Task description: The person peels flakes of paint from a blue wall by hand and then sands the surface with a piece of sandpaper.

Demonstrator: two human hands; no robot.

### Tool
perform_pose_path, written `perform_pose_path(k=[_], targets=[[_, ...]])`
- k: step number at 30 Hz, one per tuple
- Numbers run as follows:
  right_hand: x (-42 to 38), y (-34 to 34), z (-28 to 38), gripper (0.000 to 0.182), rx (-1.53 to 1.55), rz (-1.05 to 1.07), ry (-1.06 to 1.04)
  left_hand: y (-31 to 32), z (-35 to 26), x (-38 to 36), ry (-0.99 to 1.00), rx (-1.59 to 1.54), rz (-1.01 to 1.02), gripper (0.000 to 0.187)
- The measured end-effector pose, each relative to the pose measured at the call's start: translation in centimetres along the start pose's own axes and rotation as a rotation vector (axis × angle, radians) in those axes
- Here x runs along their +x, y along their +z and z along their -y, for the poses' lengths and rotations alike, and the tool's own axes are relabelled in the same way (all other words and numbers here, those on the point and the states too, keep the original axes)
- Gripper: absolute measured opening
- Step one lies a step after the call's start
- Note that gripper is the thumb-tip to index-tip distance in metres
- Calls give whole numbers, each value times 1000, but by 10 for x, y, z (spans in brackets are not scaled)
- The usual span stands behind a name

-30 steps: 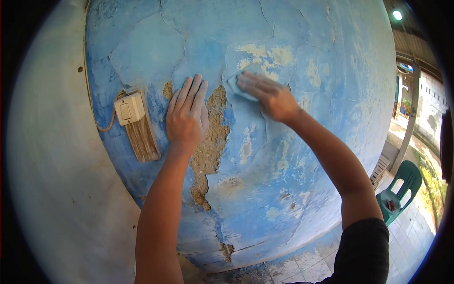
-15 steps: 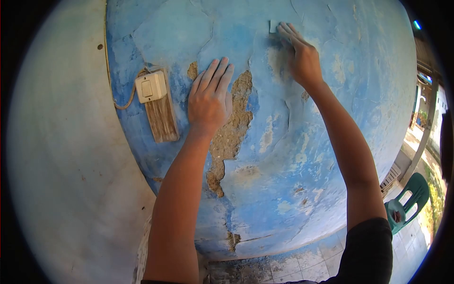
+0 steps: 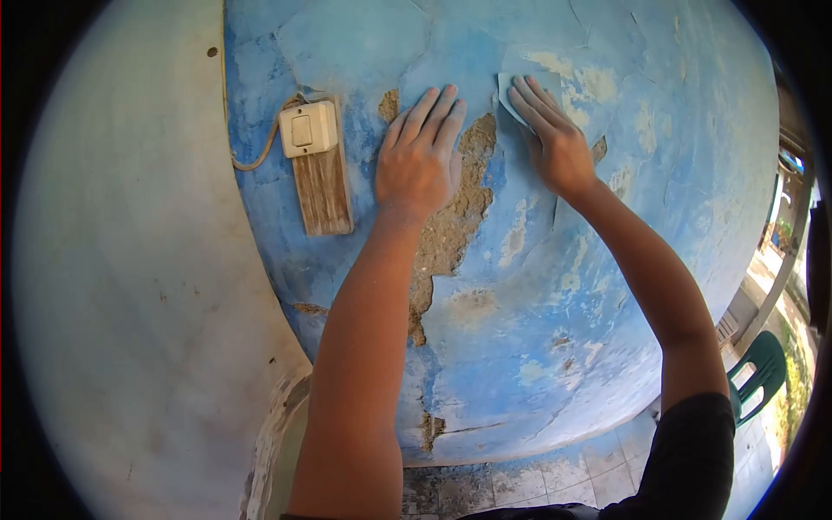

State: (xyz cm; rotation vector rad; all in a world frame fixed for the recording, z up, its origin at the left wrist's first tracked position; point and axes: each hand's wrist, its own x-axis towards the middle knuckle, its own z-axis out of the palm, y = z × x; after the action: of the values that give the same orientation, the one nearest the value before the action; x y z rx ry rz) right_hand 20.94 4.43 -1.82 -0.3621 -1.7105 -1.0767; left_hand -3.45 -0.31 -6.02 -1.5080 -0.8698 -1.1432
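Flat against the blue, peeling wall [image 3: 511, 381], my left hand [image 3: 419, 160] rests with its fingers stretched upward and nothing in it. It lies just left of a long patch of bare plaster [image 3: 455, 227]. A smaller bare patch [image 3: 389, 105] shows by its fingertips. My right hand [image 3: 557, 143] presses a blue-grey sheet of sandpaper [image 3: 507, 93] to the wall, the fingers lying over it. The sheet's left edge stands out past the fingers; its rough side is not visible.
A light switch [image 3: 308, 128] on a wooden board [image 3: 323, 195] is fixed left of my left hand, with a cable [image 3: 258, 162] running from it. A pale wall [image 3: 147, 260] meets the blue one at left. Below are floor tiles [image 3: 520, 482]; a green chair [image 3: 763, 373] stands at right.
My right hand has slid the sandpaper downward over the wall. The view has shifted, so the switch and my left hand appear farther right; my left hand stays on the wall.
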Motion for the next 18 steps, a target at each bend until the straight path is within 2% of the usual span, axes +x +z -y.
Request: perform_pose_path(k=[4,6,8,10,11,12,14,18], targets=[[11,-10,-24,49,-54,56,6,1,1,0,6,-29,-2,63],[25,-6,-30,53,27,-101,221,3,1,-1,2,-25,-4,63],[22,7,-10,49,24,-164,213,2,0,-2,2,-41,-23,63],[12,11,15,44,-23,-84,43,0,1,-2,1,-31,-17,62],[10,6,20,44,36,-37,32,-1,1,0,10,-39,-15,62],[12,4,18,44,35,-43,32,0,1,0,14,-35,-17,62],[18,0,11,48,50,-106,200,0,1,0,10,-42,-19,62],[27,-6,28,47,23,-125,87,-3,-1,2,3,-34,-10,61]])
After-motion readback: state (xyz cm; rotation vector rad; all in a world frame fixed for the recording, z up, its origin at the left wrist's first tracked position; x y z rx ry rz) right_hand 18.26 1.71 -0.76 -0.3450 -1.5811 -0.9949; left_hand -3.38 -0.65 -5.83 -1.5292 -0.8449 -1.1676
